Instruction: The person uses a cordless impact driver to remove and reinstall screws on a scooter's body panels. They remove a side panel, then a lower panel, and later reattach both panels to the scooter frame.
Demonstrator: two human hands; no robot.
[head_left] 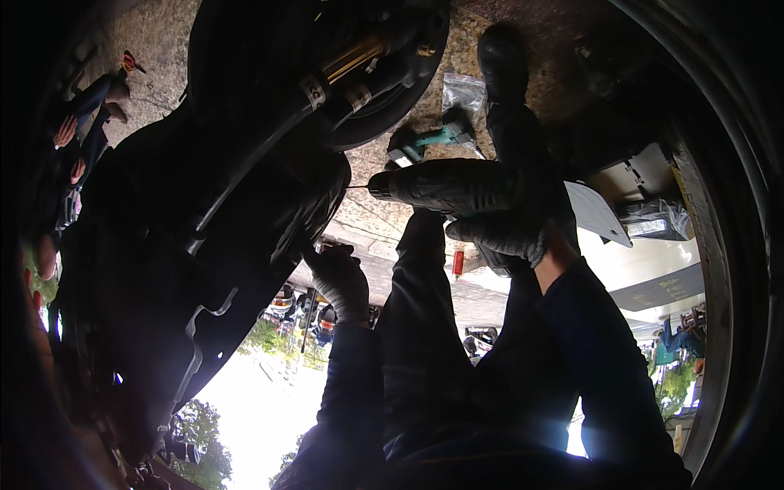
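Honestly, from where I stand, what worries me is that thin bit (357, 187) at the nose of the dark power driver (441, 184): it points straight at the edge of the motorcycle's black panel (314, 196), and should the driver tilt or be pushed too hard, it could skid off and scratch the surface. Worse, the left hand (339, 278), gloved and curled close below that edge, sits near enough that a slip downward might catch its fingers. Poor light under the bike makes misjudging the angle likelier, I'd say. As for the grip, the right hand (510, 235), gloved too, looks closed around the driver, which lies crosswise with its body just above the knuckles and its nose reaching out to the person's left, well beyond the fingers. Whether the bit's tip touches the panel, I can't tell; nor can I make out whether the left hand has hold of anything. Farther off on the ground rests a teal drill (441, 137), beside a clear plastic bag (463, 91).
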